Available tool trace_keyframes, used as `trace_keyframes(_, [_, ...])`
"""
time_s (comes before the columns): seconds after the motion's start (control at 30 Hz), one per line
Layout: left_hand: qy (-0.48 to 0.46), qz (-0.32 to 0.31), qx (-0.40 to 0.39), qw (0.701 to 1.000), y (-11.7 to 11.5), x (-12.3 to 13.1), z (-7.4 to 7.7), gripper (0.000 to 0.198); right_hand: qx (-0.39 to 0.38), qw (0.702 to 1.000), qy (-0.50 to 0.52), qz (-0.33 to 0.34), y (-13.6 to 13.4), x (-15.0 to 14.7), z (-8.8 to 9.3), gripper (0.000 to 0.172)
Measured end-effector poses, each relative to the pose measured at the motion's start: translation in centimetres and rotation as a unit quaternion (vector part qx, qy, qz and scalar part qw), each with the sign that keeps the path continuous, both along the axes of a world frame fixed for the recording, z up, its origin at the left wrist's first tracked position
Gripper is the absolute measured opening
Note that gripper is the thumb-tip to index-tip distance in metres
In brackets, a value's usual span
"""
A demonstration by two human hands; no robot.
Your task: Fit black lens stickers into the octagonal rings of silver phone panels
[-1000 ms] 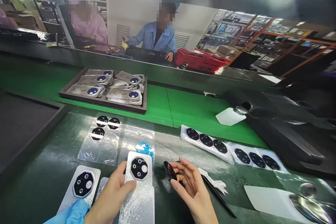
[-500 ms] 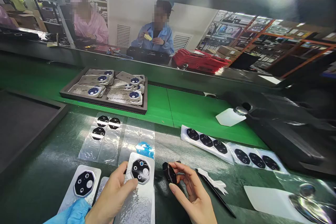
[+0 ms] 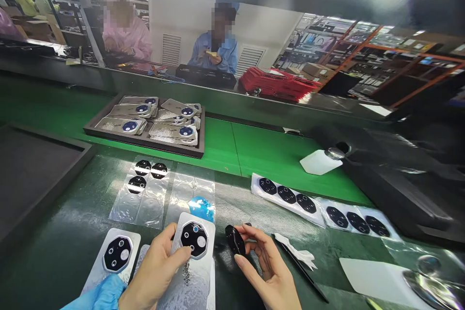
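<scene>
My left hand (image 3: 154,266) grips a silver phone back cover (image 3: 194,276), its thumb on the edge of the black camera lens plate at the top. In my right hand (image 3: 271,271) a black camera lens plate (image 3: 235,240) is pinched edge-on between thumb and fingers, just right of that cover and apart from it. Another silver phone back cover (image 3: 105,252) with a black lens plate lies by my left wrist, partly behind the blue sleeve. Under the held cover, the edges of more covers show.
A tray (image 3: 145,145) of phone covers stands at the back left. Film sheets (image 3: 150,208) with black lens plates lie ahead; strips of lens plates (image 3: 286,194) lie right. Black tweezers (image 3: 305,273), a white cloth (image 3: 296,250) and white bottles (image 3: 319,162) are on the right. Co-workers sit beyond.
The held cover has tilted slightly, so light falls differently on it. My right hand keeps its pinch on the lens plate. Across the bench, the co-worker in blue has lowered their hands.
</scene>
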State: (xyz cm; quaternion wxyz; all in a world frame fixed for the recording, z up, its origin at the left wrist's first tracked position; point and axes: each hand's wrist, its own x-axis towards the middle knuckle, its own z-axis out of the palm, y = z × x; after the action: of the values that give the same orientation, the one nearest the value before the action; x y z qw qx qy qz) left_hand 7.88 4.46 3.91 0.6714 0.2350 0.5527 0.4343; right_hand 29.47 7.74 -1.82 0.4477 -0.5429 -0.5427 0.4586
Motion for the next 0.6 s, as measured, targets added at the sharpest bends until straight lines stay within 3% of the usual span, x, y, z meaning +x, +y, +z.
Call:
trace_keyframes(0.33, [-0.001,-0.028,0.038,0.999,0.01,0.14,0.14,0.03,-0.003,1.0,0.0,0.001,0.03,-0.03,0.13,0.047])
trace_keyframes(0.6, [-0.006,0.009,-0.003,1.0,-0.13,-0.08,0.47,0.038,-0.008,1.0,0.001,-0.004,0.1,-0.04,0.21,0.049])
